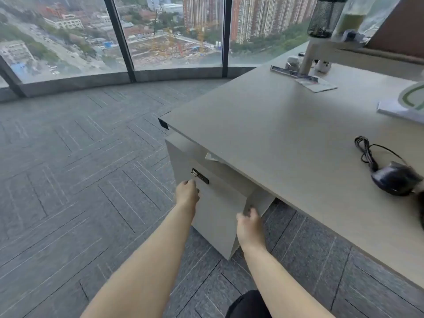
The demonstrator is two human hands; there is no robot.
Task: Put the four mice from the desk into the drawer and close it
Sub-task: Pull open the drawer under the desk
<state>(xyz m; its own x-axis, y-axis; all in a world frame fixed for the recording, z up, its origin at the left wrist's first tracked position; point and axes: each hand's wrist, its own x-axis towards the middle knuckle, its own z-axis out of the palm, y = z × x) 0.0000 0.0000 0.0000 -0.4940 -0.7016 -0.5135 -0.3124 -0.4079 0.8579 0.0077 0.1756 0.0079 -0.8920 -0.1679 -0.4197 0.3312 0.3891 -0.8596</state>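
A grey drawer unit (218,216) stands under the left end of the desk (263,125), and its front panel sits pulled out a little. My left hand (187,191) rests against the left part of that front, just below a black lock (200,176). My right hand (249,224) grips the front's right edge with its fingers curled around it. A black wired mouse (394,179) lies on the desk at the far right, its cable (364,150) bundled beside it. Only this one mouse is visible; the drawer's inside is hidden.
A white monitor riser (344,50) carries a black mesh cup (325,17) at the back right. A ruler and a card (314,83) lie near it, papers (403,109) at the right edge. Grey carpet (80,168) stretches left toward tall windows.
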